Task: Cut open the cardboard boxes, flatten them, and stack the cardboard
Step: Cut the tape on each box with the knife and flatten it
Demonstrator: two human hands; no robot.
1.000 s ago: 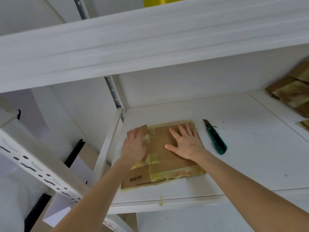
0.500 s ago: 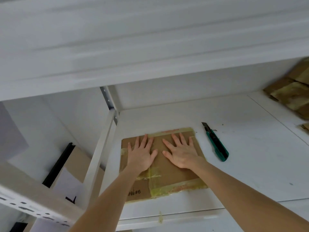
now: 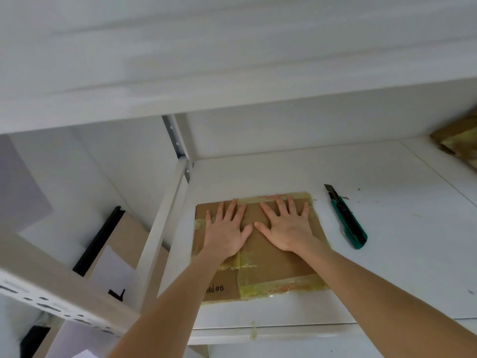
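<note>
Cardboard (image 3: 268, 262) lay flattened near the front left corner of the shelf (image 3: 402, 259), yellowed tape along its edges. We had both palms down on its far half: our left hand (image 3: 227, 235) and right hand (image 3: 286, 228) lay side by side, fingers straight and spread, thumbs nearly meeting. Near the sheet's right edge, not touching it, a green knife (image 3: 348, 220) rested with its blade end toward the back. A brown pile (image 3: 459, 143) sat at the shelf's far right edge.

1. Bright, soft, even light fills the white shelf (image 3: 402, 267).
2. Shadows are faint and soft-edged.
3. The cardboard (image 3: 271, 259) is sharp; the upper board (image 3: 232, 60) and left rail (image 3: 51, 298) blur, edges bow.
</note>
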